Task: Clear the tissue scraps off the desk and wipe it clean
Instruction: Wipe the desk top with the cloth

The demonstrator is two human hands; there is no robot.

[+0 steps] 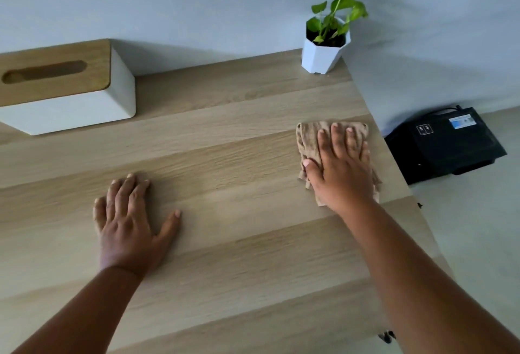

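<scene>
A light wooden desk (225,134) fills the view. My right hand (342,167) lies flat on a beige folded cloth (308,139) near the desk's right edge, palm pressing it down. My left hand (129,221) rests flat on the bare wood at centre left, fingers spread, holding nothing. No tissue scraps show on the desk.
A white tissue box with a wooden lid (64,86) stands at the back left. A small green plant in a white pot (325,46) sits at the back right corner by the wall. A black device (444,145) lies on the floor to the right of the desk.
</scene>
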